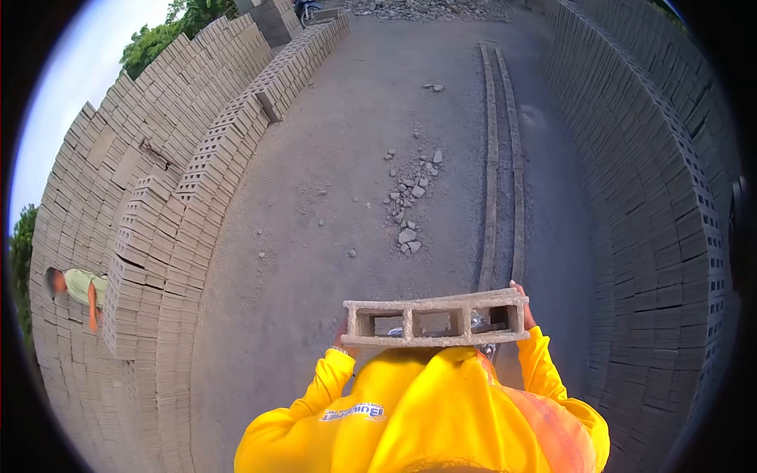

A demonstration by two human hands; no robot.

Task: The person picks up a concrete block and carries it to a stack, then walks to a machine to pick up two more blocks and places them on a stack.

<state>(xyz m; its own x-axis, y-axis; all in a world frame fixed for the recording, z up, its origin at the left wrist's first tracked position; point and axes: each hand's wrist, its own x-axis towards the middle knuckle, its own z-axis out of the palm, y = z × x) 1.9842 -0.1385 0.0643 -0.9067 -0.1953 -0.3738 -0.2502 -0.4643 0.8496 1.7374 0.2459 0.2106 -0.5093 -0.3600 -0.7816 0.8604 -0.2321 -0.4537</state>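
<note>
A grey hollow concrete block [408, 322] with three openings is held level in front of my chest, its openings facing up toward the camera. My left hand [344, 334] grips its left end, mostly hidden behind the block and the yellow sleeve. At the opposite end, my right hand [527, 313] is closed on the block, with fingertips showing over the far corner. Through the openings, bits of ground and something shiny show, too small to make out.
Tall stacks of concrete blocks line the left [169, 244] and right [654, 197]. Broken rubble [406, 235] lies on the ground ahead, beside two long narrow rails [490, 158]. Another person [83, 286] in a light green shirt stands by the left stacks.
</note>
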